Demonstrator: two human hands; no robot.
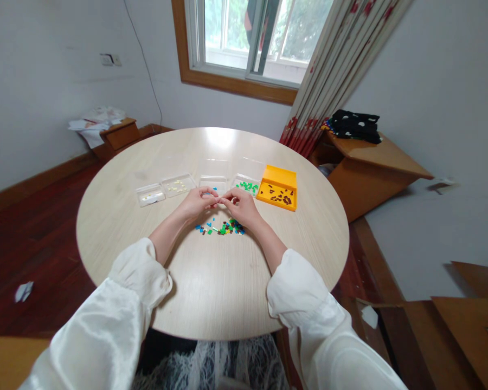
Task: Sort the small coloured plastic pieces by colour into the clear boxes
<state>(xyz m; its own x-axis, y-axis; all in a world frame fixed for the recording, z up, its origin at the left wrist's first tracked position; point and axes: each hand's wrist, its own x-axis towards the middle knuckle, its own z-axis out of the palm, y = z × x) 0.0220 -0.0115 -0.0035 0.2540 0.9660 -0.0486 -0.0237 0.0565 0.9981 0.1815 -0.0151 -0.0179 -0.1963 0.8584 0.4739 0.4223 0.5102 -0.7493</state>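
My left hand and my right hand meet over the middle of the table, fingertips pinched together. Whatever lies between them is too small to make out. Just below them is a loose pile of small building bricks in green, blue, brown and yellow. Behind my hands stands a clear box with a little blue in it, partly covered by my fingers. To its right, a clear box holds green bricks. Beside that, an open orange box contains brown pieces.
Left of my hands are a clear box with pale yellow pieces and a smaller clear box with white and yellow ones. Everything lies on a round wooden table. A wooden cabinet with dark cloth on it stands right, by the curtain.
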